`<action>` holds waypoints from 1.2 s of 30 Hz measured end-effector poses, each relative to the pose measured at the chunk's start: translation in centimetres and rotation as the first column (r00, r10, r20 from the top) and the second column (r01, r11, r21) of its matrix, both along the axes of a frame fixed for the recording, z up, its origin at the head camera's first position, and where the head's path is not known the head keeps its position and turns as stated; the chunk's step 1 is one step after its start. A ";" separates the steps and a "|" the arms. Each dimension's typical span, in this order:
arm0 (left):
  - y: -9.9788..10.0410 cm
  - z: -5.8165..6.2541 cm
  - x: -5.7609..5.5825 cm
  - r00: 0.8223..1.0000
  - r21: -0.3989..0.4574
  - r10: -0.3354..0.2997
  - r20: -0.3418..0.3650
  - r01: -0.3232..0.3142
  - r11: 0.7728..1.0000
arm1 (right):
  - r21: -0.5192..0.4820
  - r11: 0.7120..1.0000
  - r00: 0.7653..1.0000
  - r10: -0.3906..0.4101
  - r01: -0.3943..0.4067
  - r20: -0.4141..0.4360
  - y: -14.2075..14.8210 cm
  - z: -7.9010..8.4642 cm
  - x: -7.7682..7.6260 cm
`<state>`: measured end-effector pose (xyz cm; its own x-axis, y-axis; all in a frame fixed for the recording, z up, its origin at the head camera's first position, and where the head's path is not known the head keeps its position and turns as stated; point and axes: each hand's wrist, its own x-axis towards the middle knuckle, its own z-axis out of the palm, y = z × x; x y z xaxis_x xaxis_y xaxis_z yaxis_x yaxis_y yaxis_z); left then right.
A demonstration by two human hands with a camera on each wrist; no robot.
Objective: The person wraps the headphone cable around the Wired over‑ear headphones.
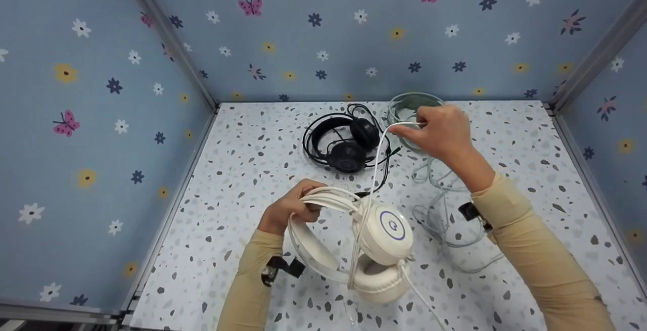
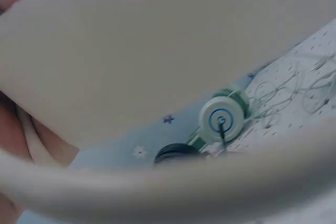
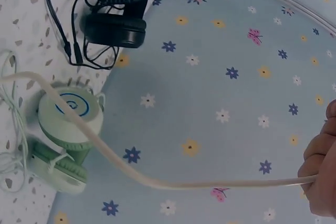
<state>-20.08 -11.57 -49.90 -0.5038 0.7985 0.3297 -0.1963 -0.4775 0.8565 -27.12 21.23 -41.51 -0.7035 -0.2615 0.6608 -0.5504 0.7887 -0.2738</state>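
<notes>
White headphones (image 1: 390, 232) with a purple ring on the earcup are held up over the table. My left hand (image 1: 294, 205) grips their headband, around which several turns of white cable are wrapped. In the left wrist view the pale headband (image 2: 173, 40) fills much of the picture. My right hand (image 1: 444, 130) pinches the white cable (image 1: 382, 141) and pulls it up away from the earcup. The same cable (image 3: 157, 183) runs from the curled fingers in the right wrist view. Another stretch of cable hangs from the lower earcup.
Black headphones (image 1: 349, 156) with a coiled black cable lie behind the white pair. Beside them are pale green headphones (image 3: 71, 116), mostly covered by my right hand in the head view. Their loose cable (image 1: 445, 220) spreads over the speckled table (image 1: 202, 250). Flowered panels (image 1: 323, 33) enclose it.
</notes>
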 end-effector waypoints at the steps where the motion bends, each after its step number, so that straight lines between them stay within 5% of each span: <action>1: 0.2 0.0 0.1 0.999 0.038 -0.023 0.042 0.021 0.999 | -0.012 1.000 0.998 0.009 -0.009 0.060 -0.3 -0.7 0.0; 4: 0.5 0.1 0.2 0.987 0.191 -0.071 0.146 0.042 0.981 | -0.085 0.996 0.959 0.045 -0.022 0.279 -0.7 -3.6 0.1; 8: 0.3 0.0 -0.3 0.983 0.364 -0.026 0.181 -0.043 0.930 | -0.289 0.956 0.808 0.213 -0.055 0.549 -0.3 -8.1 0.4; 11: 0.1 -0.5 -1.0 0.978 0.416 0.055 0.199 -0.135 0.899 | -0.475 0.875 0.634 0.422 -0.096 0.648 0.0 -10.6 1.3; 16: -0.1 -1.4 -1.6 0.941 0.461 0.165 0.294 -0.291 0.838 | -0.689 0.720 0.264 0.682 -0.080 0.682 0.8 -13.3 3.3; 18: -0.4 -1.5 -1.7 0.905 0.497 0.196 0.377 -0.377 0.782 | -0.703 0.709 0.210 0.695 -0.048 0.687 1.3 -14.2 3.9; 20: -1.1 -1.3 -2.0 0.846 0.528 0.207 0.491 -0.478 0.702 | -0.713 0.701 0.206 0.703 -0.038 0.680 2.0 -14.8 4.4; 21: -1.6 -1.2 -2.2 0.812 0.534 0.219 0.542 -0.533 0.656 | -0.709 0.704 0.225 0.698 -0.041 0.680 2.5 -15.0 4.7; 23: -2.8 -0.9 -2.6 0.743 0.531 0.253 0.620 -0.634 0.562 | -0.681 0.730 0.286 0.665 -0.054 0.690 3.2 -14.8 5.4; 26: -4.8 -0.6 -3.1 0.665 0.493 0.344 0.663 -0.734 0.467 | -0.642 0.762 0.367 0.624 -0.089 0.690 4.5 -13.8 6.3; 28: -5.8 -0.6 -3.2 0.636 0.471 0.414 0.651 -0.766 0.437 | -0.594 0.797 0.431 0.575 -0.105 0.696 5.3 -12.9 6.7; 31: -6.5 -0.7 -3.1 0.622 0.452 0.477 0.621 -0.781 0.430 | -0.567 0.816 0.495 0.540 -0.111 0.680 6.5 -12.5 6.5; 34: -6.4 -0.8 -2.9 0.607 0.428 0.524 0.597 -0.794 0.433 | -0.555 0.826 0.526 0.518 -0.101 0.675 7.0 -11.9 6.4; 36: -6.5 -0.7 -2.9 0.586 0.398 0.571 0.575 -0.810 0.430 | -0.549 0.831 0.521 0.509 -0.090 0.685 7.2 -11.8 6.5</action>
<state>-22.97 -18.04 -50.58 -0.9486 -0.1750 0.2637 0.2549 -0.9162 0.3093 -20.64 28.43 -53.33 -0.9039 -0.4272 -0.0221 -0.1253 0.3137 -0.9412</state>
